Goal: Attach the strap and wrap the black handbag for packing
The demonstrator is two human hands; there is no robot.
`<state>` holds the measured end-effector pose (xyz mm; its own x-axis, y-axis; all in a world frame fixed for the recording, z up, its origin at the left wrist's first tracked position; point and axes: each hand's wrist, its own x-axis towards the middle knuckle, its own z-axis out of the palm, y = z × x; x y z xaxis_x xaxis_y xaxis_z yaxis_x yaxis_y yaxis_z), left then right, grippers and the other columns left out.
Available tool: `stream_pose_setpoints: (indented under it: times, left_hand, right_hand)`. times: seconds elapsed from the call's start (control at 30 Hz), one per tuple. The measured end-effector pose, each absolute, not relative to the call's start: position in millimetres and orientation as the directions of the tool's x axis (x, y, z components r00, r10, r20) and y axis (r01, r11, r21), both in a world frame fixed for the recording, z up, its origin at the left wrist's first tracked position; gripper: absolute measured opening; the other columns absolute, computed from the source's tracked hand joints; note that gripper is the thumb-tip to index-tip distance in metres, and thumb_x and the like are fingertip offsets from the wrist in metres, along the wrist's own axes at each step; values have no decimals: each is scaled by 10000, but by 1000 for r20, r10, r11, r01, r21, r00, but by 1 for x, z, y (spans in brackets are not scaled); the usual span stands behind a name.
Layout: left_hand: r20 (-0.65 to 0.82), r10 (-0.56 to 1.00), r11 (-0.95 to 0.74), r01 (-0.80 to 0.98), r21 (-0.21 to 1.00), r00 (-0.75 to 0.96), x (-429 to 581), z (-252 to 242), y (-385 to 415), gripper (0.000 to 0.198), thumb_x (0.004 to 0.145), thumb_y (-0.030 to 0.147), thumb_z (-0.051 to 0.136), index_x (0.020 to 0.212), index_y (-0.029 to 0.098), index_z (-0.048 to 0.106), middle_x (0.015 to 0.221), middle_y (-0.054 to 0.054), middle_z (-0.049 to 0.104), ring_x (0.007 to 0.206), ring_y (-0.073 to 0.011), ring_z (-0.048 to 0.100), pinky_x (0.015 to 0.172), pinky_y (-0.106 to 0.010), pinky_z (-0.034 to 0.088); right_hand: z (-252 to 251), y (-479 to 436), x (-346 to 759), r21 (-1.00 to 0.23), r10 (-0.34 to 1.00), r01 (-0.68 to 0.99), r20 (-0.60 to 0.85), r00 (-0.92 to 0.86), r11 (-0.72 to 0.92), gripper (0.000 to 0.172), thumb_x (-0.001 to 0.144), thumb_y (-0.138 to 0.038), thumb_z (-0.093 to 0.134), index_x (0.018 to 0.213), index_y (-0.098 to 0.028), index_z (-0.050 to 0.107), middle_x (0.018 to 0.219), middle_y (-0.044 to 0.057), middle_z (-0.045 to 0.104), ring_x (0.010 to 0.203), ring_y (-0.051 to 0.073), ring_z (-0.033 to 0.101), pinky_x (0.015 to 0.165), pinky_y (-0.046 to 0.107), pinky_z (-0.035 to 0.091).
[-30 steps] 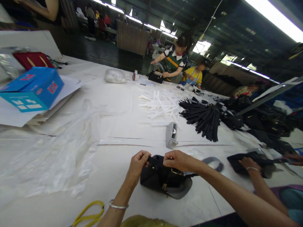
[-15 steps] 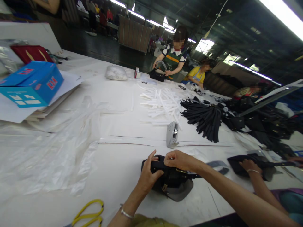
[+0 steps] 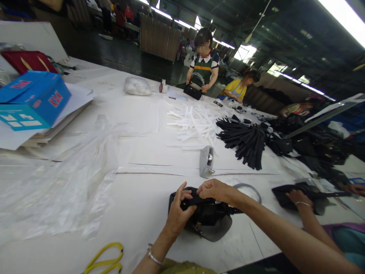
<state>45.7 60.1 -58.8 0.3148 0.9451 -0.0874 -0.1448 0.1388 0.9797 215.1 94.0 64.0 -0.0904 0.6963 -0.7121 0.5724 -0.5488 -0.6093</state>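
Observation:
A black handbag [image 3: 211, 217] lies on the white table before me, its grey-lined flap turned towards me and a small gold-coloured clasp showing. Around the far left edge of the bag curl the fingers and thumb of my left hand [image 3: 180, 209]. My right hand [image 3: 215, 189] is closed at the bag's upper edge, fingertips pinched against the black material; whether a small part sits between them is hidden. From beneath my right forearm a grey looped handle [image 3: 253, 187] sticks out. Just beyond the bag stands a grey tape dispenser [image 3: 206, 163].
Yellow-handled scissors [image 3: 106, 258] lie near the front edge. Clear plastic sheets [image 3: 65, 190] and a blue box [image 3: 34, 101] occupy the left. White strips [image 3: 194, 123] and black straps [image 3: 245, 140] lie farther back. At right, a co-worker's hand [image 3: 299, 199] rests on another black bag [image 3: 285, 196].
The grey handle has swung into a higher, rounder loop behind my right forearm. My hands stay at the bag's edge with small finger shifts. The person across the table has raised their bag more upright.

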Motion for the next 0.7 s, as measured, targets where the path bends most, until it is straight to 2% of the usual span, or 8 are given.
stream_pose_setpoints:
  times: [0.1, 0.23, 0.37, 0.43, 0.57, 0.63, 0.7]
  left_hand:
    - [-123, 925, 159, -73, 985, 359, 40, -60, 63, 457, 694, 218, 645, 1145, 239, 576, 967, -39, 652, 1046, -246, 589, 1008, -441, 423]
    - [-131, 912, 190, -117, 975, 389, 36, -60, 65, 330, 685, 236, 667, 1013, 239, 630, 1055, -50, 660, 986, -236, 602, 949, -418, 450]
    - [-146, 908, 227, -168, 959, 393, 36, -63, 66, 293, 681, 244, 680, 969, 230, 627, 1121, -64, 660, 967, -231, 612, 948, -420, 446]
    - [-143, 906, 223, -160, 962, 399, 36, -66, 67, 288, 682, 263, 687, 963, 229, 633, 1128, -69, 660, 1009, -247, 606, 969, -430, 433]
    - [-100, 873, 181, -127, 975, 476, 30, -62, 73, 378, 686, 379, 711, 1028, 233, 648, 1197, -83, 639, 1178, -301, 531, 1052, -447, 366]
    - [-88, 862, 161, -106, 981, 499, 26, -54, 79, 420, 724, 441, 676, 1087, 234, 632, 1200, -81, 637, 1176, -299, 527, 1050, -439, 360]
    - [-71, 868, 139, -102, 985, 492, 23, -44, 85, 376, 774, 477, 616, 1057, 230, 638, 1142, -68, 653, 1139, -281, 539, 1024, -413, 368]
  right_hand:
    - [64, 95, 220, -541, 735, 681, -679, -7, -494, 107, 627, -230, 586, 555, -170, 535, 692, -4, 619, 540, 77, 434, 461, 212, 258]
    - [65, 96, 223, -514, 795, 765, -607, -5, -388, 93, 613, -221, 568, 545, -166, 535, 676, -3, 626, 567, 88, 470, 464, 207, 283]
    - [71, 100, 225, -484, 747, 799, -661, -66, -358, 97, 630, -235, 567, 561, -168, 561, 492, -57, 451, 464, 63, 334, 421, 221, 186]
    - [74, 103, 225, -483, 739, 809, -667, -92, -335, 114, 639, -243, 581, 556, -167, 562, 462, -67, 395, 457, 60, 305, 427, 227, 164]
    - [80, 106, 223, -529, 713, 748, -693, -109, -400, 227, 723, -389, 610, 674, -167, 613, 525, -57, 450, 484, 67, 340, 441, 215, 202]
    - [80, 106, 219, -546, 710, 721, -696, -108, -426, 295, 748, -455, 610, 694, -164, 601, 544, -55, 450, 495, 66, 340, 446, 208, 223]
    - [77, 106, 213, -553, 729, 723, -677, -101, -413, 319, 741, -470, 634, 677, -163, 579, 543, -58, 439, 505, 64, 339, 451, 202, 231]
